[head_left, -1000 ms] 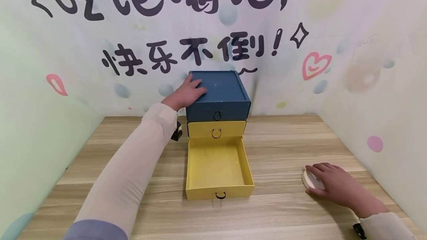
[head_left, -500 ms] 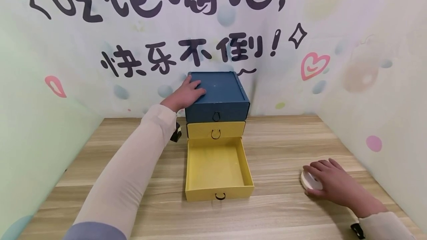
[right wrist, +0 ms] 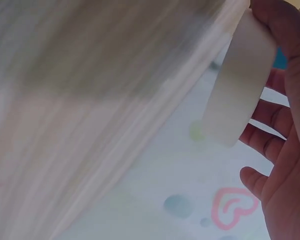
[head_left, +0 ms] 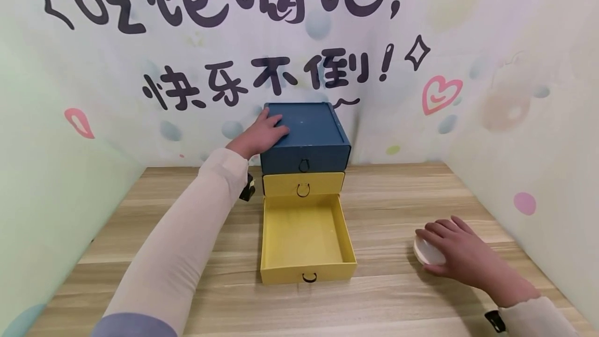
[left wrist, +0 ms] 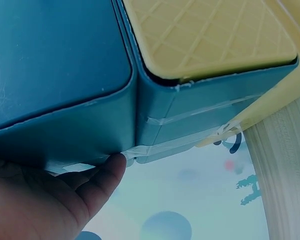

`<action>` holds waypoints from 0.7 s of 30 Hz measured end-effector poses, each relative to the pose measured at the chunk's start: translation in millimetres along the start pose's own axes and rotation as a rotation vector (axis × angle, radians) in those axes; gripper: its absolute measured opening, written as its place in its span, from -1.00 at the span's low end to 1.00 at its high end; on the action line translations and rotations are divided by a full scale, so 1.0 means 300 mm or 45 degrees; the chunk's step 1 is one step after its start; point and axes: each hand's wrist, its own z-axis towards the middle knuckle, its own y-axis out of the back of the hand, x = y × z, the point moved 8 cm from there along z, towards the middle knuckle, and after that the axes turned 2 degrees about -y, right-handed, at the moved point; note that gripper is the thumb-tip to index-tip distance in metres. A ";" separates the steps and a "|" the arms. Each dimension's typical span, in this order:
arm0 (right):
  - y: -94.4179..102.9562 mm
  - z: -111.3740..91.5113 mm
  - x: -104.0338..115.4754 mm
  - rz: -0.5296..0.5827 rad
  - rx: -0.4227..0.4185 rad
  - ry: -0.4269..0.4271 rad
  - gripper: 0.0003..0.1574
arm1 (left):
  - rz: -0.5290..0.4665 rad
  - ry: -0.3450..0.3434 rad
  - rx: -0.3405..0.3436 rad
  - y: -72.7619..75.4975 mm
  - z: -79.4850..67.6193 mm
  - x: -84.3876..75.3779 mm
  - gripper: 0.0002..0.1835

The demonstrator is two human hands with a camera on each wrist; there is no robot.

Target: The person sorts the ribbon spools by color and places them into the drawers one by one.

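In the head view, a small drawer unit [head_left: 315, 126] with a blue top stands at the back of the table. Its bottom yellow drawer [head_left: 306, 274] is pulled out, with nothing in it. The yellow drawer above [head_left: 281, 183] and the blue top drawer [head_left: 281, 160] are closed. My left hand [head_left: 259, 131] rests on the unit's upper left edge, fingers spread over the top. At the right, my right hand [head_left: 460, 254] holds a white roll of tape [head_left: 427, 252] between thumb and fingers, close over the table. The right wrist view shows the roll's smooth outer band [right wrist: 242, 80].
The wood-grain table [head_left: 374, 306] ends at a printed back wall [head_left: 224, 40] and a side wall [head_left: 552, 144] on the right. Black loop pulls [head_left: 309, 277] hang on the drawer fronts. Clear tape [left wrist: 200, 112] runs along the unit's side.
My right hand has moved a little left with the roll of tape, which now appears tilted and raised. My left hand and the drawers have stayed put.
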 end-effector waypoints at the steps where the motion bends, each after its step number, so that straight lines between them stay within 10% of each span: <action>1: 0.002 0.007 0.004 0.002 0.000 0.008 -0.13 | -0.002 -0.001 -0.001 0.000 -0.001 0.001 -0.30; 21: 0.052 0.104 0.059 -0.010 -0.006 0.080 -0.08 | -0.005 0.003 -0.007 0.003 -0.003 -0.001 -0.30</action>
